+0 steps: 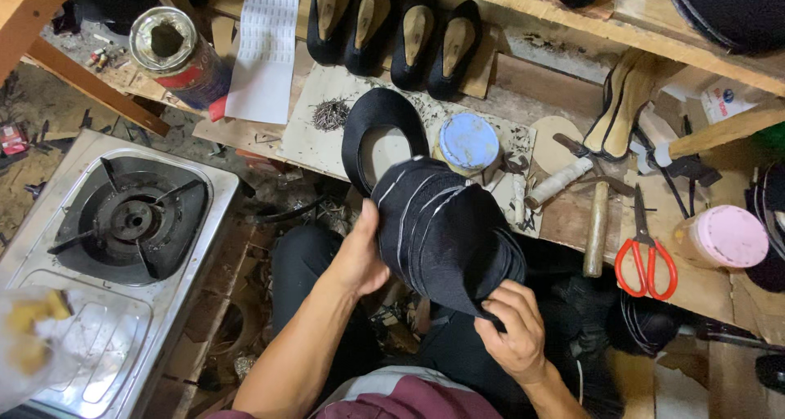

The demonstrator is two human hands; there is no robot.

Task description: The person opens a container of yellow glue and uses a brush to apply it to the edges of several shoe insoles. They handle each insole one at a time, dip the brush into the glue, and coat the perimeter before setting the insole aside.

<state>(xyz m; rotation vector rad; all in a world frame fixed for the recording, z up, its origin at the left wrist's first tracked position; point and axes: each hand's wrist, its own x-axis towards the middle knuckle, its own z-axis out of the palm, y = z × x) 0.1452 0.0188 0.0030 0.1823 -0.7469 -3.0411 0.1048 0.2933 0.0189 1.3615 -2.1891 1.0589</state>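
The left hand grips a stack of black shoe uppers from nine o'clock, forearm angled up; the right hand pinches its edge at five o'clock. Red scissors lie at three o'clock on the tabletop.

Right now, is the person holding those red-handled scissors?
No, the red-handled scissors lie on the wooden bench, while the left hand and right hand grip a stack of black fabric pieces.

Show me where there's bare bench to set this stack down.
Barest: board between nail pile and black upper; also wood right of the scissors. Crowded around the hammer and blue lid.
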